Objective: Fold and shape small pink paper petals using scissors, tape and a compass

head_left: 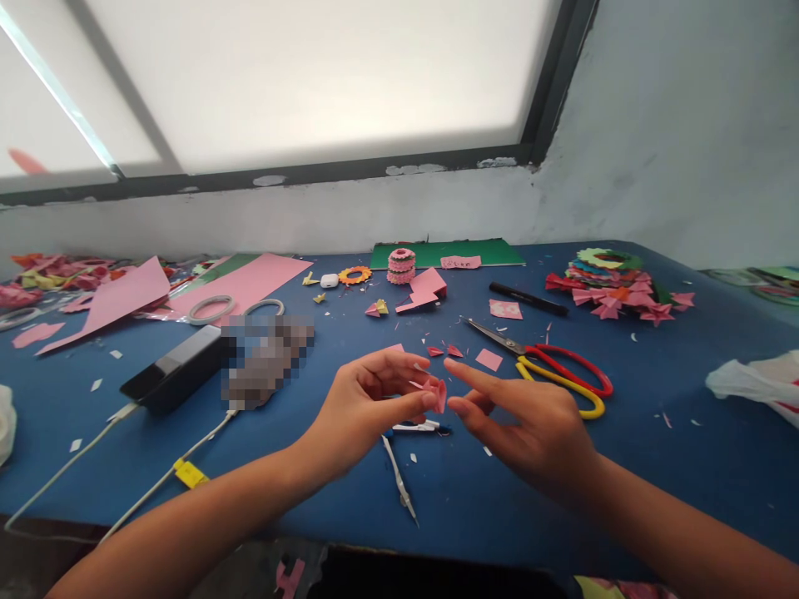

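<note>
A small folded piece of pink paper (439, 396) is pinched between the thumb and fingers of my left hand (368, 399), above the blue table. Just to its right, my right hand (528, 420) has thumb and index finger apart, with their tips close to the paper; nothing shows between them. Beneath my hands lies a drawing compass (399, 478), partly hidden by my left fingers. Scissors (543, 358) with red and yellow handles rest beyond my right hand. A pink paper square (488, 359) and small folded pink pieces (454, 351) lie just past my fingertips.
On the blue table (349, 516) are a black marker (529, 299), a pink ringed paper stack (401, 266), a green sheet (493, 250) and a paper-flower pile (615, 291). Pink sheets (250, 283), tape rolls (210, 309) and a cabled black device (178, 370) occupy the left.
</note>
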Available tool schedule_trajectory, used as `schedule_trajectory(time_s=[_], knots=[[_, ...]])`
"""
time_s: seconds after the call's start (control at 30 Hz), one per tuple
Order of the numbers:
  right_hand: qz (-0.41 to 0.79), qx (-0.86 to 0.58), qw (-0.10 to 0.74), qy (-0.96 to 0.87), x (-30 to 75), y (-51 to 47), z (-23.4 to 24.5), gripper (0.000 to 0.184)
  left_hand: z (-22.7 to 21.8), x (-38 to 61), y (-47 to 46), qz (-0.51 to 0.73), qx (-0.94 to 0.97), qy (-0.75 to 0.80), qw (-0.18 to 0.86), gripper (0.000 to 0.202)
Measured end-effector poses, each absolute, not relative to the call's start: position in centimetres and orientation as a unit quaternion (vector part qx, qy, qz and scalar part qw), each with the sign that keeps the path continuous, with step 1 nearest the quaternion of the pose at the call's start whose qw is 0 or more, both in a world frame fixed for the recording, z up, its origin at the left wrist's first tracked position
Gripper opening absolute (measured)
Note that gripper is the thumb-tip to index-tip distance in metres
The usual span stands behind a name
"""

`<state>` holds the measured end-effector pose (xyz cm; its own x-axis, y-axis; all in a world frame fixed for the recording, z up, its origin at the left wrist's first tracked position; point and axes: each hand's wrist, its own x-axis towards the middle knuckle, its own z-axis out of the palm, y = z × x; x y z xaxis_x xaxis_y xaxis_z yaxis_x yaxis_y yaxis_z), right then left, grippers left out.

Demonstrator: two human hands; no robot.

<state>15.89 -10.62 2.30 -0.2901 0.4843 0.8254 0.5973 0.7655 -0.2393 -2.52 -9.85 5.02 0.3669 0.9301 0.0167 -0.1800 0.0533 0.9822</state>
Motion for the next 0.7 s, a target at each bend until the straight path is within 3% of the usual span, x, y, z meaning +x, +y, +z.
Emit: schedule_trajectory(time_s=[0.5, 0.7], knots=[[-0.084, -0.327, 0.498, -0.798, 15.58, -10.67, 2.2, 0.013, 4.54, -2.27, -10.15, 0.414, 0.543, 0.346, 0.643, 0.022], [-0.03, -0.326, 0.52, -0.789, 15.71, -10.65, 2.63, 0.011, 4.24, -2.22, -10.56, 0.376, 0.578, 0.337, 0.642, 0.029]])
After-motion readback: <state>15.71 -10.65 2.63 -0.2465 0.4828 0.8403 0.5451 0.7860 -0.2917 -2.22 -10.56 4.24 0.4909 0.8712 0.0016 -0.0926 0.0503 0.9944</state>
